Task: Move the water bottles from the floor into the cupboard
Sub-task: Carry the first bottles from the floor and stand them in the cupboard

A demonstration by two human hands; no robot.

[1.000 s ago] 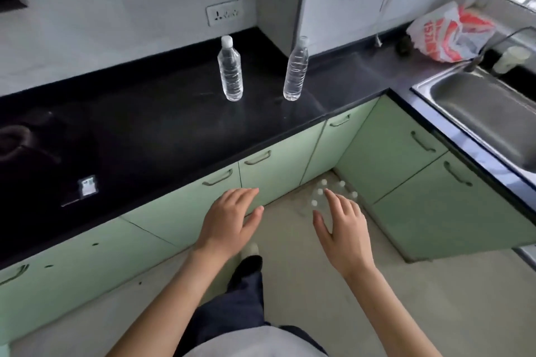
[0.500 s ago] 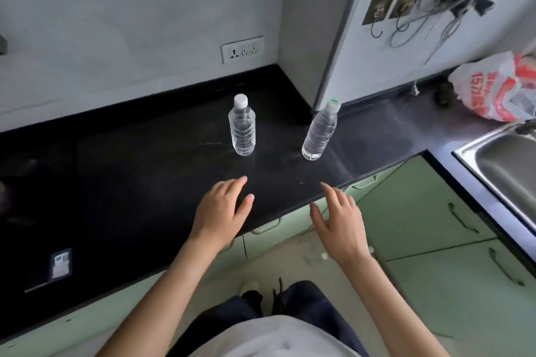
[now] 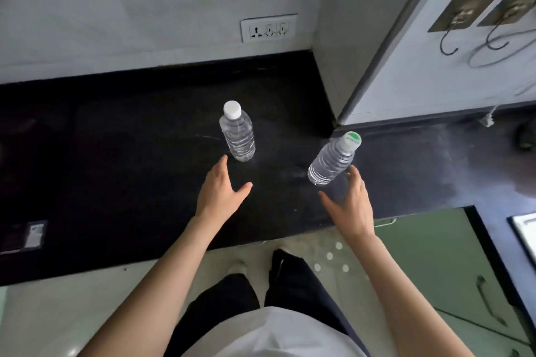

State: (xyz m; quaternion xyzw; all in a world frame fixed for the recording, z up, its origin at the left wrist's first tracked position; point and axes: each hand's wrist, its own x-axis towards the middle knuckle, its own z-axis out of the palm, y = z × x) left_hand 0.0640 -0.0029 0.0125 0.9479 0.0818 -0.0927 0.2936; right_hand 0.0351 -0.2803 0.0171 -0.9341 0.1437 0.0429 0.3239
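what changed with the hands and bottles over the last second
Both hands went from low in front of the green cupboard doors up over the black counter. The left hand now opens just short of the white-capped bottle; the right hand opens beside the green-capped bottle. Neither bottle is gripped yet. Both bottles stayed on the counter, and the bottles on the floor are untouched.

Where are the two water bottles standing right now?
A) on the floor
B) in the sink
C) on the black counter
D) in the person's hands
C: both bottles, one with a white cap and one with a green cap, stand on the black counter, and the open left hand and right hand hold nothing.
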